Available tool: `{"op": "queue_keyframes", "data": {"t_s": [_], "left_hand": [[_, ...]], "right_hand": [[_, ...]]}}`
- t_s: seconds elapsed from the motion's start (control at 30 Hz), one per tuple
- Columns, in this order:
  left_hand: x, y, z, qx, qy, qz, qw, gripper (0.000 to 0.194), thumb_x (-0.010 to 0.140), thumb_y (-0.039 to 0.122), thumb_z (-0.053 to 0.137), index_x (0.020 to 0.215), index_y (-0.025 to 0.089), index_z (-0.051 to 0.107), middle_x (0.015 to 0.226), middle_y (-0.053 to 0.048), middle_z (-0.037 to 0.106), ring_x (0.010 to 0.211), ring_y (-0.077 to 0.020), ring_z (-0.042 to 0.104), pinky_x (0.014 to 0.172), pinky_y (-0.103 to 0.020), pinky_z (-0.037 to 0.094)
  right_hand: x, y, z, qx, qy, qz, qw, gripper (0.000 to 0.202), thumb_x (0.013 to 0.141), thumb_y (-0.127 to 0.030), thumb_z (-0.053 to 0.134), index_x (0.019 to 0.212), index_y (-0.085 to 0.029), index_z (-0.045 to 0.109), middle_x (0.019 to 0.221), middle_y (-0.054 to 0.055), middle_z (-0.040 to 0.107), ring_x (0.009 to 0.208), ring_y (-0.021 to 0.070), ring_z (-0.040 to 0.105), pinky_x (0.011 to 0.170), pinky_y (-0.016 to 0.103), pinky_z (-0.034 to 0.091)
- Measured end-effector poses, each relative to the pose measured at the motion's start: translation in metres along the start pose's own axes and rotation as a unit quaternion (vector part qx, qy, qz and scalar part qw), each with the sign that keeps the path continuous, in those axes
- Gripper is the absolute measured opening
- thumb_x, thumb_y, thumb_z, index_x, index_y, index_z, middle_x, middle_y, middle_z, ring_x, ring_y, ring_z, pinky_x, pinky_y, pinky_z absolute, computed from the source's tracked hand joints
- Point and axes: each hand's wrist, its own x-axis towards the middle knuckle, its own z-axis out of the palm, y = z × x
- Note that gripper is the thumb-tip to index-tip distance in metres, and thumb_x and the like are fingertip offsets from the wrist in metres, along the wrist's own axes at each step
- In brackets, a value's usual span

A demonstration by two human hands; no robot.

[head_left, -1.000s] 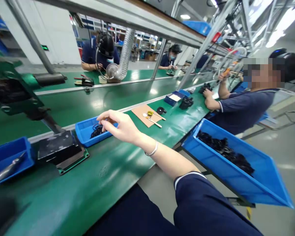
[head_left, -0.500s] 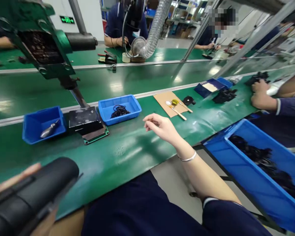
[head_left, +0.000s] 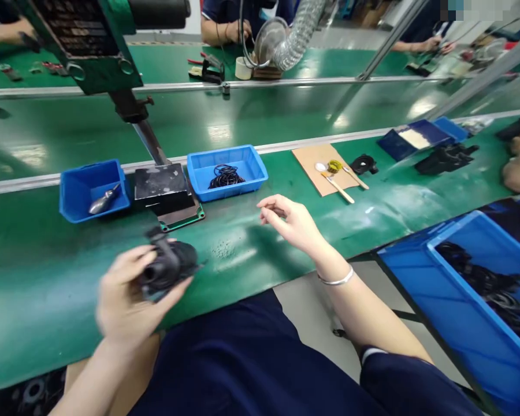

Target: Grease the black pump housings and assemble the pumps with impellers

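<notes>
Left hand, left of centre in the frame, slightly motion-blurred, fingers and thumb wrapped round a black housing: rounded body, hollow round end, looks like matte plastic, held above the bench. Right hand, frame centre, half curled, thumb tip close to fingertips; cannot tell if anything thin is pinched there. Smooth silver bangle on right wrist.

Blue plastic tray above centre, thin glossy black rings tangled inside. Left of it, scuffed black block beneath green-painted press, bare steel shaft. Further left, blue bin with grey bulbous metal tool.

Right of centre, flat tan cardboard, wooden-handled brushes and small yellow pot on it; round black part beside. Lower right, big blue crate, jumbled black pieces inside.

Bench glossy green, speckled patch near centre, light streaks. Pale floor. Top of frame: second green bench, ribbed silvery duct, co-workers' hands
</notes>
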Motion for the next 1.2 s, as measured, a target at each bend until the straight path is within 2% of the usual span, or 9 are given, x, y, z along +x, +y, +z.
{"op": "queue_keyframes", "data": {"t_s": [0.03, 0.1, 0.13, 0.2, 0.3, 0.47, 0.6, 0.77, 1.2], "left_hand": [[-0.001, 0.0, 0.021, -0.041, 0.024, 0.027, 0.998, 0.062, 0.063, 0.028, 0.087, 0.116, 0.03, 0.055, 0.119, -0.006, 0.062, 0.118, -0.0344, 0.061, 0.095, -0.053, 0.055], [-0.003, 0.001, 0.054, -0.092, -0.009, 0.044, 0.995, 0.057, 0.073, 0.026, 0.082, 0.121, 0.029, 0.052, 0.117, -0.009, 0.062, 0.114, -0.029, 0.063, 0.092, -0.047, 0.057], [-0.004, 0.003, 0.066, -0.098, -0.025, 0.046, 0.994, 0.056, 0.076, 0.025, 0.08, 0.124, 0.028, 0.05, 0.119, -0.01, 0.061, 0.116, -0.0282, 0.063, 0.094, -0.046, 0.057], [-0.002, 0.004, 0.076, -0.095, -0.044, 0.059, 0.993, 0.056, 0.08, 0.025, 0.078, 0.127, 0.028, 0.048, 0.123, -0.013, 0.059, 0.119, -0.0285, 0.061, 0.096, -0.047, 0.056], [0.002, 0.003, 0.071, -0.093, -0.072, 0.093, 0.989, 0.058, 0.08, 0.025, 0.077, 0.13, 0.028, 0.047, 0.129, -0.015, 0.056, 0.125, -0.0295, 0.058, 0.101, -0.049, 0.053], [0.007, -0.004, 0.057, -0.145, -0.115, 0.102, 0.977, 0.059, 0.081, 0.028, 0.078, 0.132, 0.024, 0.05, 0.132, -0.015, 0.059, 0.127, -0.0275, 0.058, 0.104, -0.045, 0.053], [0.008, -0.005, 0.058, -0.172, -0.1, 0.101, 0.975, 0.055, 0.079, 0.026, 0.08, 0.128, 0.021, 0.056, 0.128, -0.013, 0.064, 0.124, -0.024, 0.061, 0.106, -0.039, 0.052], [0.008, -0.005, 0.058, -0.18, -0.091, 0.106, 0.974, 0.052, 0.079, 0.024, 0.08, 0.126, 0.02, 0.059, 0.127, -0.012, 0.067, 0.123, -0.0223, 0.062, 0.106, -0.036, 0.052], [0.005, -0.006, 0.057, -0.151, -0.096, 0.107, 0.978, 0.051, 0.079, 0.027, 0.079, 0.125, 0.022, 0.057, 0.126, -0.01, 0.064, 0.12, -0.0224, 0.062, 0.103, -0.036, 0.053]], "right_hand": [[-0.002, -0.004, 0.008, -0.005, 0.001, -0.017, 1.0, 0.02, 0.094, -0.033, 0.057, 0.108, -0.02, 0.061, 0.093, 0.005, 0.069, 0.082, 0.0165, 0.07, 0.082, 0.034, 0.058], [-0.009, -0.012, 0.028, -0.003, -0.02, -0.052, 0.998, 0.031, 0.093, -0.035, 0.06, 0.122, -0.022, 0.058, 0.111, 0.009, 0.069, 0.102, 0.0198, 0.069, 0.095, 0.039, 0.057], [-0.014, -0.016, 0.039, 0.002, -0.041, -0.062, 0.997, 0.041, 0.092, -0.036, 0.062, 0.13, -0.023, 0.053, 0.123, 0.01, 0.066, 0.113, 0.0217, 0.065, 0.102, 0.042, 0.054], [-0.021, -0.023, 0.061, 0.005, -0.088, -0.066, 0.994, 0.062, 0.09, -0.04, 0.066, 0.145, -0.025, 0.041, 0.143, 0.012, 0.055, 0.132, 0.0253, 0.055, 0.113, 0.047, 0.047], [-0.027, -0.025, 0.089, -0.018, -0.115, -0.062, 0.991, 0.075, 0.09, -0.044, 0.066, 0.152, -0.025, 0.03, 0.153, 0.013, 0.045, 0.141, 0.0279, 0.047, 0.118, 0.05, 0.041], [-0.026, -0.014, 0.11, -0.016, -0.101, -0.098, 0.99, 0.07, 0.092, -0.039, 0.063, 0.152, -0.026, 0.03, 0.147, 0.012, 0.053, 0.134, 0.0242, 0.055, 0.113, 0.045, 0.048], [-0.026, -0.009, 0.111, -0.005, -0.094, -0.122, 0.988, 0.07, 0.092, -0.033, 0.065, 0.153, -0.028, 0.03, 0.146, 0.01, 0.054, 0.133, 0.0212, 0.056, 0.113, 0.04, 0.048], [-0.028, -0.01, 0.11, -0.007, -0.095, -0.129, 0.987, 0.071, 0.091, -0.03, 0.066, 0.153, -0.03, 0.03, 0.148, 0.009, 0.053, 0.135, 0.0214, 0.055, 0.114, 0.04, 0.048], [-0.024, -0.01, 0.111, 0.004, -0.106, -0.11, 0.988, 0.068, 0.091, -0.037, 0.065, 0.15, -0.026, 0.033, 0.148, 0.01, 0.052, 0.135, 0.0212, 0.054, 0.114, 0.039, 0.046]]}}
